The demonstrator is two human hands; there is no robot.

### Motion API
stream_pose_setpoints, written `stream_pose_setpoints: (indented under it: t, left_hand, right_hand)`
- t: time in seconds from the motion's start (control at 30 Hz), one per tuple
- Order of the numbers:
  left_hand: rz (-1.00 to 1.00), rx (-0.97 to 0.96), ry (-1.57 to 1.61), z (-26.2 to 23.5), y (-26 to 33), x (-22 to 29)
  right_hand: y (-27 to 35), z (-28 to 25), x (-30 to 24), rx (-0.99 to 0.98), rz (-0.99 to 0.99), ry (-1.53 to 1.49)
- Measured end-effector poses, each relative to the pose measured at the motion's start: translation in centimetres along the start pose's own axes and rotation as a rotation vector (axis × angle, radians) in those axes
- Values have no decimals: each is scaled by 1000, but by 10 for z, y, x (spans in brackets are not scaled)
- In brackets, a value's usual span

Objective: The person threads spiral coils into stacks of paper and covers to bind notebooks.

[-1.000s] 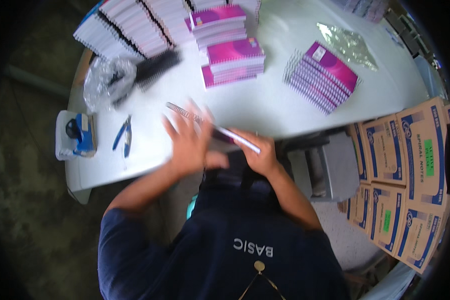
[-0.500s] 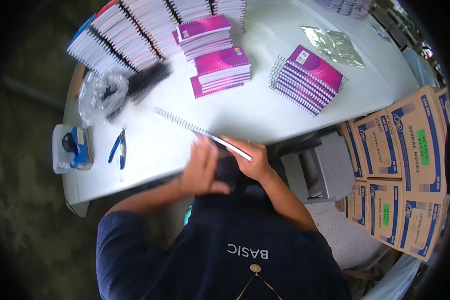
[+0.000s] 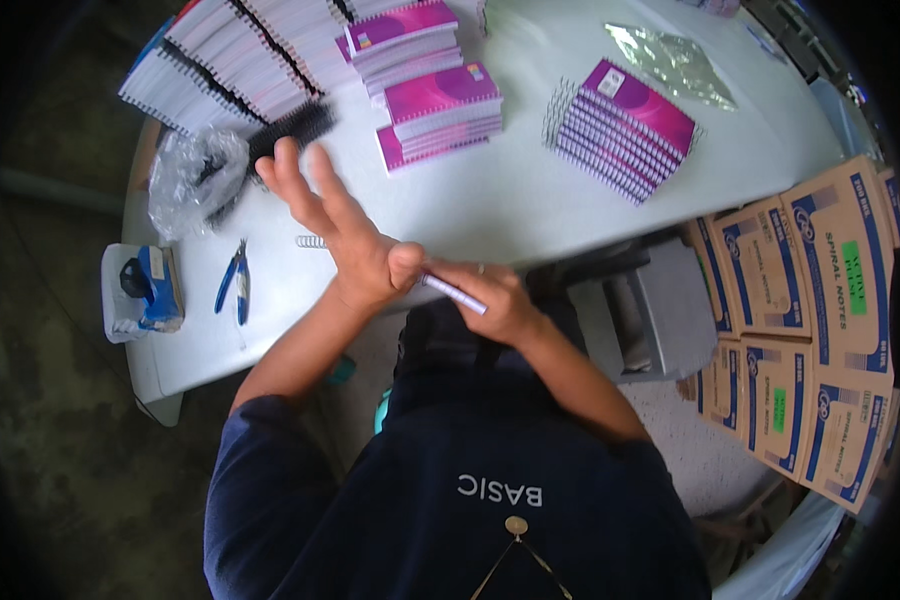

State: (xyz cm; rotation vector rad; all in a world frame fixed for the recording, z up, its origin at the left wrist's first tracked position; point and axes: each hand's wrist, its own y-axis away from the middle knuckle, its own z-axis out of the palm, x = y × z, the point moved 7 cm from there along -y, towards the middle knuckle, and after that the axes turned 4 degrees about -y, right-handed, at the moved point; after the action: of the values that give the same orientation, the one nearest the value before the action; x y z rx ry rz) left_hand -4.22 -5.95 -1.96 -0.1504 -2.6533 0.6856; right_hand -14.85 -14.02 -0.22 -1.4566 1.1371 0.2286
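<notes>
My right hand [image 3: 505, 305] grips a thin notebook [image 3: 457, 294] at the table's near edge, its white page edge showing. A white spiral coil [image 3: 311, 241] sticks out to the left beyond my left hand; its middle is hidden behind that hand. My left hand [image 3: 350, 245] is raised over the coil with its fingers spread, its thumb close to the notebook's left end. Whether the left thumb touches the notebook I cannot tell.
Purple notebooks stand in stacks [image 3: 445, 100] at the back, and a coiled pile [image 3: 625, 130] lies right. Black coils [image 3: 295, 125], a plastic bag [image 3: 195, 180], blue-handled cutters [image 3: 233, 283] and a tape dispenser [image 3: 150, 290] lie left. Cardboard boxes [image 3: 840, 270] rise at right beside a grey chair [image 3: 670, 310].
My left hand has lifted and swung forward and left, its fingers now spread over the coil. My right hand still holds the notebook. The view has shifted slightly.
</notes>
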Motion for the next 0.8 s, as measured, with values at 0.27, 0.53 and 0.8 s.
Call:
stream_pose_setpoints:
  t: [0.27, 0.53, 0.8]
  left_hand:
    - [95, 386, -497, -26, -26, 51]
    - [147, 142, -292, 20, -7, 66]
    - [123, 87, -188, 34, -18, 59]
  right_hand:
    - [4, -4, 21, -1, 159, -48]
    - [7, -13, 34, 23, 248, -193]
    - [-4, -17, 51, 65, 452, -254]
